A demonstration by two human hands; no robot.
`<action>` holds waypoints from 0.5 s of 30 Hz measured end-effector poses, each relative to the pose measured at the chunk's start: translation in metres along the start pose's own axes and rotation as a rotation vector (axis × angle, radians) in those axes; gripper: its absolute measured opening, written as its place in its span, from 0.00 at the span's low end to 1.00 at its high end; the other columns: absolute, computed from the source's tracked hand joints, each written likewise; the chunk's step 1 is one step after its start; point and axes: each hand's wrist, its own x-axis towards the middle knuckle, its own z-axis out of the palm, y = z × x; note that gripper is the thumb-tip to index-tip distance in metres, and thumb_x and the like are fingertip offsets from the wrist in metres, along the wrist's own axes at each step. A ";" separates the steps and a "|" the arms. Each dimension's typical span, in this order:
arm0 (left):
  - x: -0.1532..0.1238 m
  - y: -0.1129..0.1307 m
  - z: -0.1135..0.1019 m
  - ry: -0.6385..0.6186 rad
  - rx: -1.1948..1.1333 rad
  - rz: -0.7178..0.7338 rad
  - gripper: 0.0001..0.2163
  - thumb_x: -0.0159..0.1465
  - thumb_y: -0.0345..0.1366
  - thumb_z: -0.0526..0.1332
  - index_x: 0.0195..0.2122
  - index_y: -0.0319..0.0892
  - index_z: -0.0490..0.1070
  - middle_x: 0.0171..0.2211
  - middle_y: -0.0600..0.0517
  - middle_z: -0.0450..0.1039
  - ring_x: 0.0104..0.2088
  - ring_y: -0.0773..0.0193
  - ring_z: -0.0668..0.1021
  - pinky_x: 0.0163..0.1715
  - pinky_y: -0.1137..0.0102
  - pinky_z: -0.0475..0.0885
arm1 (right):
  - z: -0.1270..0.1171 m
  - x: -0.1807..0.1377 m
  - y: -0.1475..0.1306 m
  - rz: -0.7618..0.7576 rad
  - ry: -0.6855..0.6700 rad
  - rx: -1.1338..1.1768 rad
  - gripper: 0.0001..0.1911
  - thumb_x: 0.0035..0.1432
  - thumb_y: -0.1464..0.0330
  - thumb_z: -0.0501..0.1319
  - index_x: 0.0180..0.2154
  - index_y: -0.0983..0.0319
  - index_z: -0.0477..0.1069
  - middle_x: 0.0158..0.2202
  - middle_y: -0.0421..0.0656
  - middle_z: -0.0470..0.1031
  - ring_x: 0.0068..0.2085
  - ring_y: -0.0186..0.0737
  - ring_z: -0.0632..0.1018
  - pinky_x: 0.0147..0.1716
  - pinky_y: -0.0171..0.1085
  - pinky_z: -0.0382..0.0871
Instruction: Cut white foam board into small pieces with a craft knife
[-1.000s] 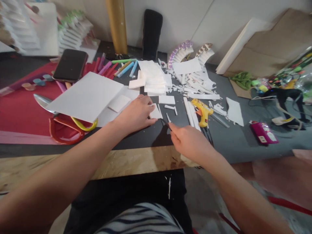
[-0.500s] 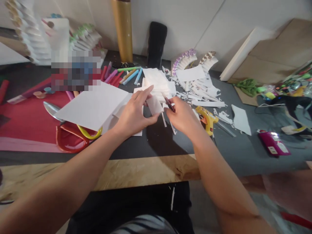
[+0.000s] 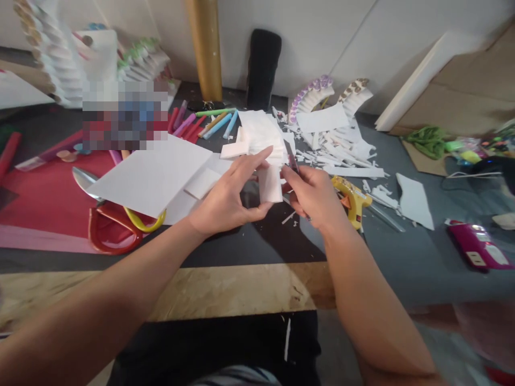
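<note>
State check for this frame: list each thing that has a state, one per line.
left hand: holding the white foam piece off the table
right hand: closed on a small knife, blade up
yellow glue gun: lying on its side
scissors: lying partly under the white sheet
gold roll: upright

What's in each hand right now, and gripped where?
Left hand pinches a small white foam piece by its left edge. Right hand grips a thin cutter by its lower handle.
</note>
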 end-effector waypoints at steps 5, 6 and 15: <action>0.001 0.002 0.001 0.001 0.118 0.076 0.36 0.63 0.31 0.63 0.71 0.47 0.51 0.60 0.44 0.67 0.59 0.54 0.71 0.60 0.56 0.71 | 0.006 0.000 0.004 0.088 -0.261 0.402 0.21 0.60 0.51 0.65 0.25 0.59 0.65 0.11 0.30 0.56 0.10 0.26 0.55 0.09 0.31 0.43; 0.001 0.002 0.001 -0.002 0.139 0.083 0.36 0.63 0.31 0.63 0.71 0.47 0.51 0.59 0.45 0.68 0.58 0.54 0.71 0.60 0.55 0.70 | 0.006 0.001 0.005 0.088 -0.270 0.421 0.20 0.58 0.53 0.67 0.25 0.59 0.65 0.11 0.29 0.55 0.10 0.26 0.55 0.09 0.30 0.43; -0.003 0.001 0.001 -0.054 0.111 -0.007 0.38 0.63 0.32 0.64 0.72 0.49 0.48 0.63 0.43 0.65 0.59 0.51 0.72 0.59 0.54 0.71 | 0.008 0.011 0.015 0.140 -0.278 0.530 0.15 0.53 0.62 0.72 0.26 0.60 0.68 0.11 0.28 0.56 0.12 0.24 0.54 0.10 0.28 0.44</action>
